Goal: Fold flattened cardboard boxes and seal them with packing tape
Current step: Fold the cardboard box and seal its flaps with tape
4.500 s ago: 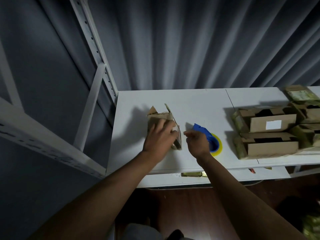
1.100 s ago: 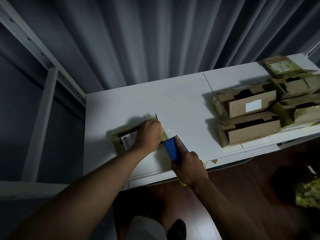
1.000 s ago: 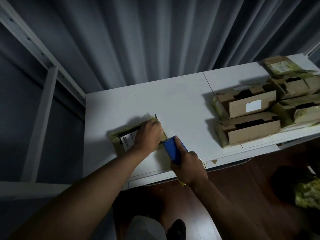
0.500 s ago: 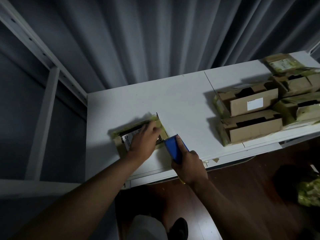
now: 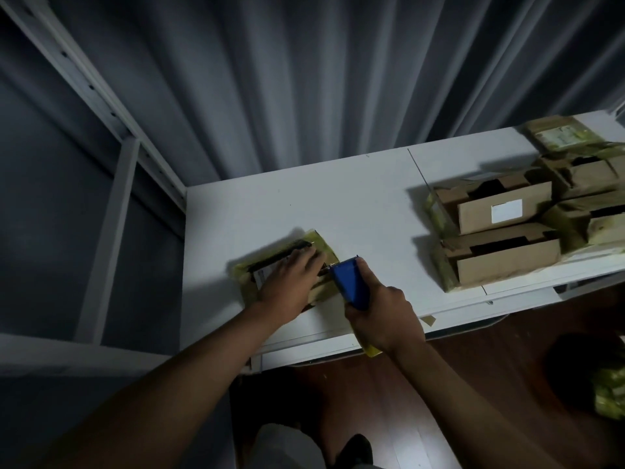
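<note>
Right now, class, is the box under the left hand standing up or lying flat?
Lying flat: the small cardboard box rests broad face up on the white table.

Clearance on the table (image 5: pixel 355 198): open middle, blocked left, right and back.
Bare strip runs between the small box (image 5: pixel 314 243) at the left-front and the stacked boxes (image 5: pixel 500 262) on the right; a hand can pass there from the front edge to the back. Left hand (image 5: pixel 287 286) lies flat on the small box, right hand (image 5: pixel 382 319) with the blue tape dispenser (image 5: pixel 350 282) sits just beside it, closing off that front corner. Curtain (image 5: pixel 304 79) stands along the table's back edge. Shelf upright (image 5: pixel 111 225) stands beyond the left edge. Tape scrap (image 5: pixel 427 320) lies at the front edge.
</note>
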